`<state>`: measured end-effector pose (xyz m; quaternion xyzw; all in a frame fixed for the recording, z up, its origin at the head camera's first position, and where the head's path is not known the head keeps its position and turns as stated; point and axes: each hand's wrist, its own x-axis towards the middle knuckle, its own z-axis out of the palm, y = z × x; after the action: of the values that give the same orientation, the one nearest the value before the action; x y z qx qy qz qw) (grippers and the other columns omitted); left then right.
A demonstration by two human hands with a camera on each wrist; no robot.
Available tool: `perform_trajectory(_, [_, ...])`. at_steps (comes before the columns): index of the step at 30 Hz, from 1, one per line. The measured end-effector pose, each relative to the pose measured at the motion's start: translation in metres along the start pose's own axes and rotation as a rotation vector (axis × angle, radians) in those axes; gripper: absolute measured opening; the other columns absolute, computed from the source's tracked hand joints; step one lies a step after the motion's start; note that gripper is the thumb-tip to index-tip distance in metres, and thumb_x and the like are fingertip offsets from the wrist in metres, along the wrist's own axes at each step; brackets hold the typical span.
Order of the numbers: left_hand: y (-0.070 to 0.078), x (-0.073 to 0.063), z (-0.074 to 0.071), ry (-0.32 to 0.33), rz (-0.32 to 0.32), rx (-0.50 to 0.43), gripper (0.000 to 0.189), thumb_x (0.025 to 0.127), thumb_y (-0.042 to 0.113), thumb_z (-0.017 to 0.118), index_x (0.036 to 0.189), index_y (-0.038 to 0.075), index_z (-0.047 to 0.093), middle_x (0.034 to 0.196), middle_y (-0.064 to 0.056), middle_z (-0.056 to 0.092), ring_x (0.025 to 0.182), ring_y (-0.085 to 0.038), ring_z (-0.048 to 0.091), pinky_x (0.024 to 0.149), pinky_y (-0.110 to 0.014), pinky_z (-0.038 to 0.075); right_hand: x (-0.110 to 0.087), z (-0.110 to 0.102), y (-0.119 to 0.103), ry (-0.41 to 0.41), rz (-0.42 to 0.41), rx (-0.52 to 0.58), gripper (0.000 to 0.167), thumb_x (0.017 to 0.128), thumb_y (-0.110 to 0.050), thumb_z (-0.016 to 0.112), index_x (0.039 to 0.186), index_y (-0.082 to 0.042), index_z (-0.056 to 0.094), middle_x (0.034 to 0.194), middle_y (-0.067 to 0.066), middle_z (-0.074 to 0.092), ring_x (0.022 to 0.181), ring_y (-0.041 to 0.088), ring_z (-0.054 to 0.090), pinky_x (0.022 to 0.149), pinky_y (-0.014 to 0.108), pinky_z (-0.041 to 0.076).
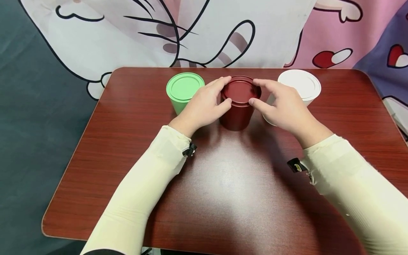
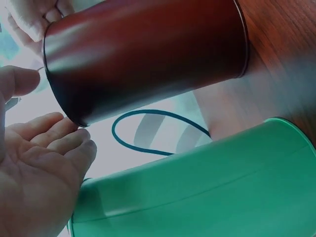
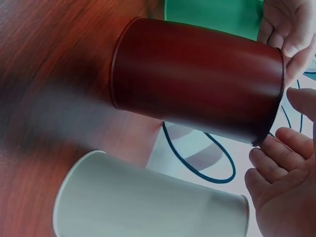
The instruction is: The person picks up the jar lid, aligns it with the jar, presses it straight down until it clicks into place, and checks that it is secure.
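A dark red tapered bucket (image 1: 237,115) stands upright on the table between both hands. Its flat, ringed top is closed; I cannot tell whether that is a lid or a base. My left hand (image 1: 205,104) is at the left of the rim, its fingertips at the edge and the palm away from the wall. Opposite it, my right hand (image 1: 285,106) has its fingertips and thumb at the rim's right side. Neither hand's fingers curl round the bucket. A green bucket (image 2: 197,185) is beside the left hand, and a white bucket (image 3: 153,202) is partly hidden behind the right.
All three buckets stand in a row near the far edge of the reddish-brown wooden table (image 1: 127,184). Behind that edge hangs a cartoon-printed cloth (image 1: 271,21). Dark green fabric (image 1: 35,141) lies beyond the table's left side.
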<state>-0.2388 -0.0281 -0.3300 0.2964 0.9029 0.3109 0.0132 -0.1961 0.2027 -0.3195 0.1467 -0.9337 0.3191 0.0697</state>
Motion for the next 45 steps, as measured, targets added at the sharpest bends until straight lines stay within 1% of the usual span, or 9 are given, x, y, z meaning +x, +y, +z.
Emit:
perform_trajectory(7, [0.004, 0.002, 0.0, -0.028, -0.025, 0.01, 0.058, 0.099, 0.029, 0.056, 0.152, 0.01, 0.043, 0.155, -0.005, 0.045, 0.147, -0.015, 0.032, 0.118, -0.027, 0.028, 0.0, -0.002, -0.002, -0.016, 0.018, -0.005, 0.047, 0.095, -0.025, 0.069, 0.138, -0.009, 0.06, 0.134, 0.011, 0.064, 0.116, 0.029, 0.058, 0.1, 0.049, 0.044])
perform_trajectory(13, [0.005, 0.0, -0.002, -0.018, -0.013, 0.02, 0.058, 0.099, 0.027, 0.056, 0.152, 0.009, 0.043, 0.155, -0.006, 0.045, 0.148, -0.015, 0.032, 0.118, -0.028, 0.028, 0.0, -0.002, -0.003, -0.011, 0.023, -0.01, 0.049, 0.095, -0.025, 0.068, 0.14, -0.009, 0.059, 0.135, 0.011, 0.063, 0.126, 0.029, 0.056, 0.105, 0.05, 0.042])
perform_trajectory(17, [0.004, -0.001, -0.002, -0.038, -0.015, 0.04, 0.059, 0.099, 0.028, 0.055, 0.153, 0.009, 0.042, 0.156, -0.007, 0.043, 0.148, -0.016, 0.032, 0.119, -0.029, 0.028, 0.0, -0.001, -0.002, -0.021, 0.028, -0.016, 0.05, 0.095, -0.026, 0.069, 0.14, -0.008, 0.059, 0.136, 0.012, 0.062, 0.124, 0.029, 0.056, 0.104, 0.05, 0.043])
perform_trajectory(21, [0.004, -0.001, -0.003, -0.024, -0.009, 0.038, 0.058, 0.098, 0.027, 0.057, 0.152, 0.007, 0.043, 0.154, -0.007, 0.046, 0.147, -0.017, 0.033, 0.119, -0.029, 0.028, 0.0, -0.001, -0.001, -0.016, 0.017, -0.016, 0.05, 0.095, -0.026, 0.069, 0.14, -0.008, 0.059, 0.136, 0.011, 0.062, 0.124, 0.029, 0.056, 0.104, 0.05, 0.043])
perform_trajectory(27, [0.003, 0.0, 0.001, -0.033, -0.001, 0.043, 0.058, 0.099, 0.027, 0.055, 0.152, 0.006, 0.043, 0.154, -0.007, 0.046, 0.147, -0.018, 0.033, 0.119, -0.028, 0.028, -0.001, 0.001, 0.0, -0.026, 0.026, -0.023, 0.051, 0.095, -0.025, 0.07, 0.141, -0.007, 0.057, 0.137, 0.013, 0.061, 0.117, 0.03, 0.058, 0.103, 0.05, 0.043])
perform_trajectory(31, [0.003, -0.001, 0.001, -0.03, -0.004, 0.043, 0.059, 0.099, 0.027, 0.055, 0.152, 0.006, 0.042, 0.155, -0.007, 0.044, 0.148, -0.017, 0.032, 0.119, -0.028, 0.027, -0.001, -0.001, -0.002, -0.03, 0.021, -0.023, 0.051, 0.095, -0.024, 0.07, 0.141, -0.006, 0.057, 0.137, 0.014, 0.061, 0.125, 0.031, 0.055, 0.106, 0.052, 0.042])
perform_trajectory(39, [0.004, -0.007, 0.001, -0.01, 0.02, 0.015, 0.064, 0.098, 0.027, 0.056, 0.155, 0.006, 0.036, 0.159, -0.007, 0.038, 0.15, -0.015, 0.027, 0.121, -0.027, 0.022, -0.008, -0.001, 0.0, -0.016, -0.039, -0.02, 0.053, 0.093, -0.019, 0.073, 0.14, -0.004, 0.057, 0.141, 0.013, 0.058, 0.135, 0.029, 0.049, 0.113, 0.049, 0.037])
perform_trajectory(43, [0.003, -0.014, -0.001, -0.023, 0.041, 0.001, 0.066, 0.098, 0.027, 0.057, 0.156, 0.005, 0.034, 0.162, -0.007, 0.033, 0.151, -0.014, 0.022, 0.122, -0.029, 0.019, -0.016, -0.003, 0.002, -0.013, -0.066, -0.029, 0.053, 0.092, -0.019, 0.074, 0.14, -0.004, 0.057, 0.144, 0.012, 0.056, 0.136, 0.03, 0.048, 0.114, 0.049, 0.036])
perform_trajectory(45, [0.002, -0.019, -0.002, -0.052, 0.058, 0.001, 0.069, 0.099, 0.031, 0.058, 0.157, 0.007, 0.031, 0.164, -0.006, 0.027, 0.152, -0.013, 0.016, 0.122, -0.029, 0.017, -0.021, -0.004, 0.002, -0.012, -0.078, -0.034, 0.054, 0.091, -0.019, 0.074, 0.14, -0.005, 0.057, 0.145, 0.012, 0.055, 0.137, 0.03, 0.048, 0.115, 0.048, 0.036])
